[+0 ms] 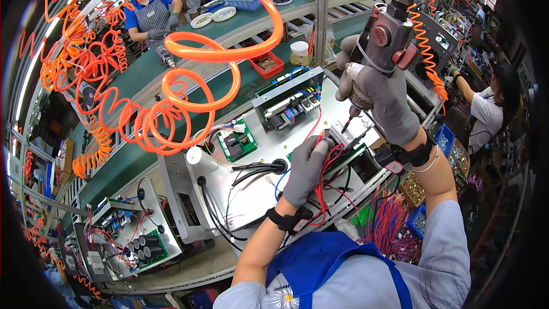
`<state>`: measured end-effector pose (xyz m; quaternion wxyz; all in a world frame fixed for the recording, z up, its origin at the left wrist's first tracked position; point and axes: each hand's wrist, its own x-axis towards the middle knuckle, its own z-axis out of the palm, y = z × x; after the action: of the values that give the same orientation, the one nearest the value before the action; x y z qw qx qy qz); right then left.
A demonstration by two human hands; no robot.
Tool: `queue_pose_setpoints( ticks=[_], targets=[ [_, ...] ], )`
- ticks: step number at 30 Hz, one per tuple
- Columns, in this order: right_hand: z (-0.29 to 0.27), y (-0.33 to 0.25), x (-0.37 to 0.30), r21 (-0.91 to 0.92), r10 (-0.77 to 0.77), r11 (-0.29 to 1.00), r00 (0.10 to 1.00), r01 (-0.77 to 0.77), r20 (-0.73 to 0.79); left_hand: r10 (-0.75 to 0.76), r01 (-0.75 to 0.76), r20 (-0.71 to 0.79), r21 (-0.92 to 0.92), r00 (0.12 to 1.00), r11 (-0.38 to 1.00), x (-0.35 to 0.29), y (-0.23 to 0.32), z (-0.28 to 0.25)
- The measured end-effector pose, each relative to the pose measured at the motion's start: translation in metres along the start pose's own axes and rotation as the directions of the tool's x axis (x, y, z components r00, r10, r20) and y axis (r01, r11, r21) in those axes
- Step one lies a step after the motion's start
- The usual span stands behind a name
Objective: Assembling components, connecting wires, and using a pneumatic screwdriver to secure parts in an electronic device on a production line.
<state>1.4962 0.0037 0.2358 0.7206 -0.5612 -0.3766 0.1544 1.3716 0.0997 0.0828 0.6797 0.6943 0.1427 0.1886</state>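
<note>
My right hand [384, 94], in a grey glove, is wrapped round a pneumatic screwdriver [386, 37]. Its bit points down at a silver metal block [345, 136] on a white metal panel [257, 191]. My gloved left hand [309, 169] is closed beside that block, its fingertips pinching red wires [327, 186] that hang down past the panel's near edge. A green circuit board [237, 142], a white cylinder [201, 159] and a bracketed electronic module [290, 106] sit on the panel. What lies under my left fingers is hidden.
Orange coiled air hoses [194, 94] hang in front on the left. Another wired panel [146, 229] lies at left. Beyond are a red parts bin [266, 64] and a white tub [299, 48]. Bundled wires [394, 223] and screw bins [414, 187] are at right. Co-workers stand far left and right.
</note>
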Motion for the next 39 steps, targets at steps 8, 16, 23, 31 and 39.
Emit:
queue_pose_setpoints(
  ticks=[8,16,23,31,39],
  targets=[
    [0.005,-0.001,0.000,0.079,-0.017,0.997,0.999,0.021,-0.047,-0.014,0.018,-0.074,0.061,0.997,0.998,-0.003,0.009,0.000],
    [0.005,-0.002,0.000,0.082,-0.019,0.996,0.998,0.024,-0.056,-0.229,0.263,0.130,-0.482,0.965,0.835,-0.008,0.021,-0.020],
    [0.002,-0.001,-0.001,-0.021,0.006,1.000,0.999,-0.007,-0.033,0.032,-0.033,0.008,0.150,0.999,0.988,0.000,0.011,-0.010],
    [0.008,0.000,0.001,0.069,-0.028,0.997,0.997,0.033,-0.075,0.059,-0.088,0.123,0.245,0.991,0.966,0.007,0.023,-0.020],
    [0.011,-0.004,0.000,-0.007,0.024,1.000,0.999,-0.024,-0.030,-0.058,-0.009,0.223,0.286,0.973,0.958,0.018,0.036,-0.023]
  ],
)
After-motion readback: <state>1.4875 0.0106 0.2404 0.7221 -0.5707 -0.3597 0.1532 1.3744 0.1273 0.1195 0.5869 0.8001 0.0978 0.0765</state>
